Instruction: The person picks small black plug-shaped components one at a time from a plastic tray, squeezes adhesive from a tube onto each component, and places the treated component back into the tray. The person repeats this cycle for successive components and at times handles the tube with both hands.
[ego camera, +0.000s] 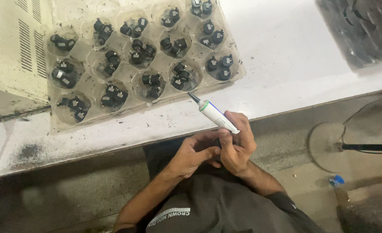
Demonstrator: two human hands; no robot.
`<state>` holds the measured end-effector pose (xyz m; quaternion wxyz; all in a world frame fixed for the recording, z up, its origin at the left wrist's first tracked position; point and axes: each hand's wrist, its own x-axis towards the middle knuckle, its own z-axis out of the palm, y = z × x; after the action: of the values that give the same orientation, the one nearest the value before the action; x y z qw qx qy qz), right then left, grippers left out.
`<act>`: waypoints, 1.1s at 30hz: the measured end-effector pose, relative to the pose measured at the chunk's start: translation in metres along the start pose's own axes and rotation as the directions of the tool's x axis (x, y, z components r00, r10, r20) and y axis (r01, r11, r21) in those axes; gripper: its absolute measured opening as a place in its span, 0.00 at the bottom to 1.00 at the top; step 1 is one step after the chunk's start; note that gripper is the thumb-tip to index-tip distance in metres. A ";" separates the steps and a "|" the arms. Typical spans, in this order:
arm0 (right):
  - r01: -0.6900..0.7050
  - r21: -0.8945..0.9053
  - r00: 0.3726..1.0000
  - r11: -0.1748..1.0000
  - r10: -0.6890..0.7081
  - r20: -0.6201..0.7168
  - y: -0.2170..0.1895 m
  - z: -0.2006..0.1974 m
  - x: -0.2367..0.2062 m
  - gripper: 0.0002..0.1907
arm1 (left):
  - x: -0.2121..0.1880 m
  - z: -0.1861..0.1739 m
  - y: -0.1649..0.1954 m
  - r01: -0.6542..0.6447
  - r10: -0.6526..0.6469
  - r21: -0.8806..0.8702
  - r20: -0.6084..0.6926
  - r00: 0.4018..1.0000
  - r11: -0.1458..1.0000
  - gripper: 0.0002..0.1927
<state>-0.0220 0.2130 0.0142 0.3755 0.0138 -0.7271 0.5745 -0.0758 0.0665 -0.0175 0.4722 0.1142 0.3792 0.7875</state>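
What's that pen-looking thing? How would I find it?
Start at the clear tray of small black parts on the white bench. Below its right corner, the right hand holds a white tube: green band, thin black nozzle.

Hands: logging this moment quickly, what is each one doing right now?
Left hand: fingers curled against the right hand; what it holds cannot be told.
Right hand: closed on a white tube with a dark nozzle.

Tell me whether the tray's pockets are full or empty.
Full: every visible pocket of the clear tray holds a few small black parts.
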 end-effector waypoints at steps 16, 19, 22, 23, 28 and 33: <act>0.086 -0.160 0.996 0.983 -0.090 -0.018 -0.008 0.002 0.008 0.19 | -0.013 -0.026 0.083 -0.495 0.459 -0.050 -0.302 0.835 0.867 0.23; 0.243 -0.278 0.970 0.929 -0.231 0.075 -0.009 0.005 0.009 0.17 | -0.015 -0.018 0.083 -0.506 0.476 -0.036 -0.285 0.832 0.862 0.24; 0.297 -0.285 0.955 0.911 -0.281 0.099 -0.010 0.009 0.008 0.17 | -0.015 -0.015 0.083 -0.503 0.471 -0.044 -0.289 0.834 0.863 0.24; 0.318 -0.279 0.948 0.906 -0.300 0.107 -0.010 0.010 0.008 0.16 | -0.015 -0.014 0.082 -0.504 0.470 -0.052 -0.289 0.834 0.862 0.24; 0.320 -0.253 0.945 0.913 -0.287 0.158 -0.010 0.012 0.008 0.16 | -0.018 -0.015 0.082 -0.507 0.468 -0.060 -0.303 0.830 0.860 0.24; 0.306 -0.259 0.948 0.916 -0.267 0.176 -0.011 0.012 0.011 0.17 | -0.019 -0.015 0.081 -0.507 0.463 -0.067 -0.318 0.827 0.859 0.24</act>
<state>-0.0314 0.2033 0.0286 0.4031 0.1058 -0.8158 0.4010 -0.1274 0.0216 0.0328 0.2022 0.0545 0.3433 0.9156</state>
